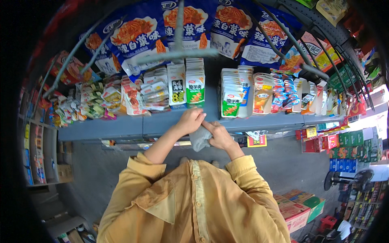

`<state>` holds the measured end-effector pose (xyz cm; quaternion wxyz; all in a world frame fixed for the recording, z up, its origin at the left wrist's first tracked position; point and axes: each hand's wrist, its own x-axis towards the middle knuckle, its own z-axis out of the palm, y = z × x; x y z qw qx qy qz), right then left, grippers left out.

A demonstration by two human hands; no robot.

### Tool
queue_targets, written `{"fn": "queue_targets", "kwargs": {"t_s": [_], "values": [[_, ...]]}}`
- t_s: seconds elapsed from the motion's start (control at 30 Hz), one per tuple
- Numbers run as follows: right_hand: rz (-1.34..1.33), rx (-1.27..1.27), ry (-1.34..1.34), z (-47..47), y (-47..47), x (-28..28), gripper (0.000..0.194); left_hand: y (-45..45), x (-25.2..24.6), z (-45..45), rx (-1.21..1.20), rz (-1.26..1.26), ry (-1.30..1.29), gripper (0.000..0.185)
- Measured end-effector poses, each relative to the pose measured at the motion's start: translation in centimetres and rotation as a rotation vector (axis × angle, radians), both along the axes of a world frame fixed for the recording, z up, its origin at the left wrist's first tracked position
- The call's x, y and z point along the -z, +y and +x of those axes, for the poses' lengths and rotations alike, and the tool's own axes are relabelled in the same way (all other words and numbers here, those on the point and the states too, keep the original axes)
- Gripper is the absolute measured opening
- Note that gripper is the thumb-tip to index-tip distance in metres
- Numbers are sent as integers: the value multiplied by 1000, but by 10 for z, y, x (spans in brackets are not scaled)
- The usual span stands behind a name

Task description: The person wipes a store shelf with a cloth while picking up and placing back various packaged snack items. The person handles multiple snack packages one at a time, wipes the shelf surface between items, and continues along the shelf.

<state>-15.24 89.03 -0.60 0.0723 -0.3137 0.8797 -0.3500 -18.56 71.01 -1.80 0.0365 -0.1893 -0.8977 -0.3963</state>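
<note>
A grey cloth [200, 140] hangs bunched at the front edge of the grey metal shelf [170, 121]. My right hand [220, 135] grips it from the right, with the index finger stretched towards my other hand. My left hand [191, 121] is curled above the cloth's upper left side, its fingertips meeting my right hand; whether it also grips the cloth is hidden. Just behind my left hand stands a row of white-and-green snack packets [195, 89]. Right of a gap in the row stands another box of green-and-white packets [231, 104].
Metal display hooks [179, 56] jut out above the shelf, before large blue snack bags [136, 42]. Small packets [91, 101] crowd the shelf's left part. Cardboard cartons [296, 212] stand on the floor at right, near a black fan [349, 179]. A shelving unit [42, 152] is at left.
</note>
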Motion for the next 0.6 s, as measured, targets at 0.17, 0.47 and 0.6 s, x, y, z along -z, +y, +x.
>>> {"fn": "queue_targets", "kwargs": {"t_s": [0.17,0.47,0.6], "values": [[-56,74,-92,43,89,5,61,69,21,-29,-196,393,-710,40],[-341,369,-405,79,183,33,52,97,17,-40,-338,111,-607,23],[-492,405,-552,64,173,32,50,76,-13,-4,-406,215,-720,20]]}}
